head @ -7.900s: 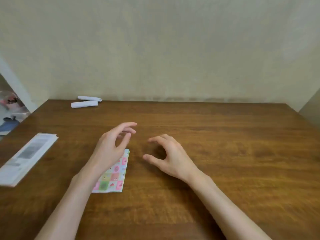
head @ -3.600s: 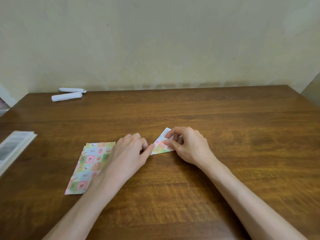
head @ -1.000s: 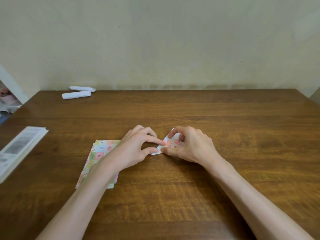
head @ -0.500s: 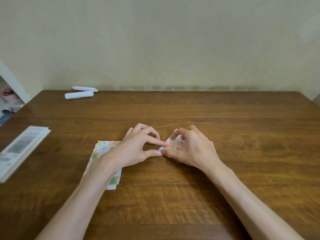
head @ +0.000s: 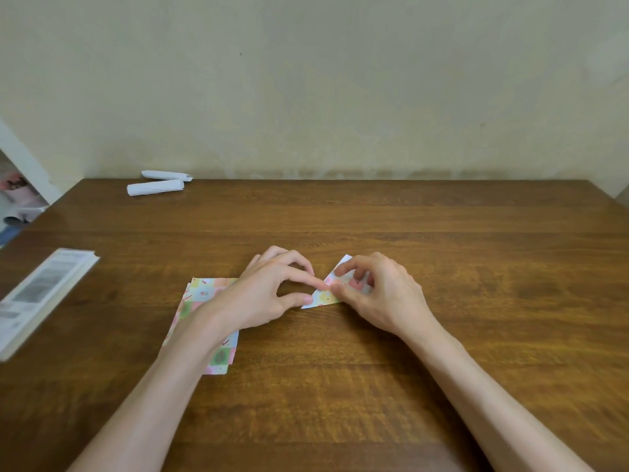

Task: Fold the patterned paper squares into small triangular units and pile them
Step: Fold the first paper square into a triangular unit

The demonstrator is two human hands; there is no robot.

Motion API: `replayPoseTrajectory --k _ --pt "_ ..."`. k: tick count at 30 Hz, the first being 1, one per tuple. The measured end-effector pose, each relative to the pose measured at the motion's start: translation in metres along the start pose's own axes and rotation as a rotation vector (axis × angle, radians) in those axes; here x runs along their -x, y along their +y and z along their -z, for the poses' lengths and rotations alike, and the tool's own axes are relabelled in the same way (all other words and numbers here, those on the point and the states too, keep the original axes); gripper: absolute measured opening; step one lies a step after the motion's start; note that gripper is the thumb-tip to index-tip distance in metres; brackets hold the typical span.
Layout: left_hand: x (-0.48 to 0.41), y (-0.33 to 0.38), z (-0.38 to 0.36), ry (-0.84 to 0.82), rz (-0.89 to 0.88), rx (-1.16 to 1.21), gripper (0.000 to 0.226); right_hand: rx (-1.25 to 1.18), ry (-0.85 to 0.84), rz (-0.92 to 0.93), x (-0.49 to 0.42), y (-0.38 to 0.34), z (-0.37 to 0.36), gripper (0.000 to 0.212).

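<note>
A small folded piece of patterned paper (head: 326, 294), roughly triangular with a white tip at the top, lies on the wooden table (head: 442, 250) at the centre. My right hand (head: 377, 294) covers its right part, thumb and index finger curled onto it. My left hand (head: 269, 294) meets it from the left, index fingertip and thumb tip pressing its left edge. A stack of flat patterned paper squares (head: 200, 294) lies to the left, partly hidden under my left wrist and forearm.
Two rolled white paper pieces (head: 156, 185) lie at the table's back left edge. A white printed booklet or box (head: 41, 298) sits at the left edge. A pale wall stands right behind the table.
Since the earliest frame a sheet left the stack and became a small triangle between both hands. In the last second the hands barely shifted, fingers still working on the fold.
</note>
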State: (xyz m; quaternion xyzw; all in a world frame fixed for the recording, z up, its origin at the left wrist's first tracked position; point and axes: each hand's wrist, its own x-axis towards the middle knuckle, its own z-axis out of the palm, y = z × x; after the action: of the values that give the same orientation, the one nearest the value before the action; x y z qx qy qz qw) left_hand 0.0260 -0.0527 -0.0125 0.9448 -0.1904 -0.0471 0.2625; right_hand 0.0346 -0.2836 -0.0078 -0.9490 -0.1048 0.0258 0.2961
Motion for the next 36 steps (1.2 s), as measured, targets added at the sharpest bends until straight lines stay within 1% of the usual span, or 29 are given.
replayPoseTrajectory --k 3,7,10,13,16,19,27,32,36 --pt "-0.0003 0.0003 -0.0012 0.012 -0.006 -0.001 0.029 -0.099 0.010 -0.036 -0.0024 0.0041 -0.0029 0.021" --pt "-0.0015 -0.0010 -0.0031 0.014 -0.013 0.004 0.033 -0.176 0.042 -0.066 -0.0045 0.0065 -0.0052 0.024" --pt "0.0005 -0.0003 -0.0049 0.008 -0.017 0.054 0.051 -0.115 0.049 -0.075 -0.0045 0.0050 -0.0069 0.014" --pt "0.0024 0.0026 -0.0041 -0.042 0.093 0.112 0.066 -0.050 0.059 -0.055 -0.0032 0.0018 -0.0081 0.008" --pt "0.0025 0.0033 -0.0040 -0.089 0.071 0.112 0.075 -0.026 0.071 -0.034 -0.0022 0.0006 -0.0080 0.007" --pt "0.0007 0.0008 -0.0043 -0.104 0.042 0.123 0.072 0.004 0.086 -0.024 -0.0032 0.0004 -0.0078 0.009" --pt "0.0001 -0.0055 -0.0034 -0.128 0.034 0.124 0.068 -0.003 0.057 -0.046 -0.0061 0.0002 -0.0063 0.009" --pt "0.0000 -0.0042 -0.0032 -0.099 0.008 0.102 0.073 0.001 0.051 -0.058 -0.0063 -0.0006 -0.0057 0.011" --pt "-0.0003 -0.0013 -0.0025 -0.086 -0.006 0.092 0.069 -0.009 0.053 -0.077 -0.0074 -0.0023 -0.0053 0.012"
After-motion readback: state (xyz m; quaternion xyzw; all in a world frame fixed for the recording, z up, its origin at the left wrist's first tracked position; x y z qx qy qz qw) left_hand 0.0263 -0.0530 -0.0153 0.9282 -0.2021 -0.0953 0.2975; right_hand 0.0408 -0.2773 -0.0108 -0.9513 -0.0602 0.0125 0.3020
